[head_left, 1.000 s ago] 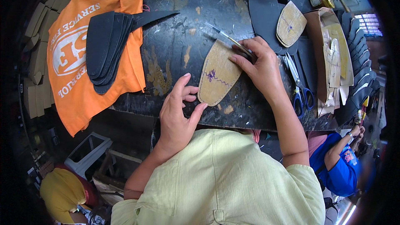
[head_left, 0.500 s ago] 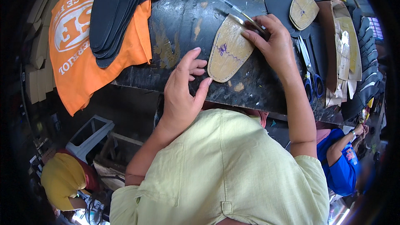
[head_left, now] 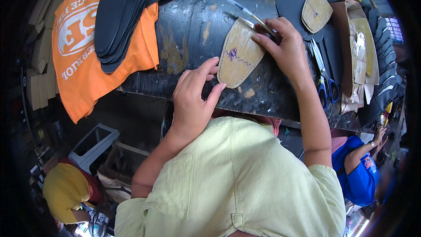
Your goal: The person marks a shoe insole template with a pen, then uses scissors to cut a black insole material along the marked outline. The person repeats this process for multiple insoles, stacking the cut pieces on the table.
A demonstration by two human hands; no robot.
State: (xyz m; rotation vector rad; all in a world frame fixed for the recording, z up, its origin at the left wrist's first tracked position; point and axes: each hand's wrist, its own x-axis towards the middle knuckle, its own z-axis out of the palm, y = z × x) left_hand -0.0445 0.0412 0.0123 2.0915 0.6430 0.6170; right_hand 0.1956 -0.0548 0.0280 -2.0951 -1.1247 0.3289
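Though tan, panel (head_left: 241,57) with purple scribble (head_left: 232,53)

Left fingers (head_left: 204,69) now nearer left edge of tan template (head_left: 240,58).

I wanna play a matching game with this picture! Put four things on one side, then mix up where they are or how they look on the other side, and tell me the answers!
Things:
1. Pen
2. Scissors
3. Dark flat pieces
4. Tan piece beside the left hand

Places and looks:
a. Stacked on the orange cloth
b. Marked with a purple wavy line
c. Held in the right hand
d. Has blue handles

Right pairs: 1-c, 2-d, 3-a, 4-b
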